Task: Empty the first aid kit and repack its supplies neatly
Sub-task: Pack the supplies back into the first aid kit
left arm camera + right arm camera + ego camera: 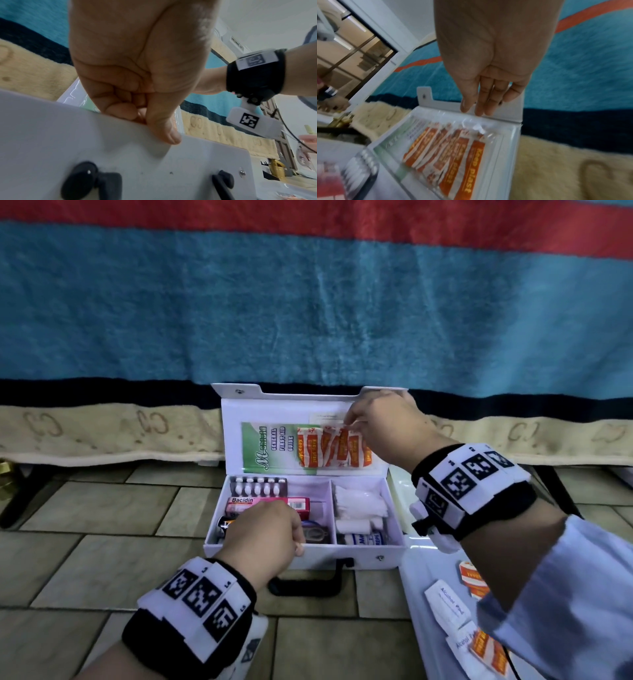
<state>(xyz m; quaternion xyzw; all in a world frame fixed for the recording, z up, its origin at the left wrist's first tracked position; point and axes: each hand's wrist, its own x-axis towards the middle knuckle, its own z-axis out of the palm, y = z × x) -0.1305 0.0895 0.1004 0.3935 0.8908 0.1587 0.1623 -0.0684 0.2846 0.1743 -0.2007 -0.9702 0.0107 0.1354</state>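
The white first aid kit stands open on the tiled floor, its lid upright against a blanket. My left hand grips the kit's front wall, thumb outside, fingers curled over the rim. My right hand reaches to the lid's clear pocket, straight fingertips touching its top edge above several orange plasters. A green guide leaflet sits in the same pocket. Inside lie a blister pack, a pink Bacidin box, white gauze and a bandage roll.
A white tray lies on the floor right of the kit, holding alcohol pads and more orange plasters. The kit's black handle rests on the tiles in front. A blue and red blanket hangs behind.
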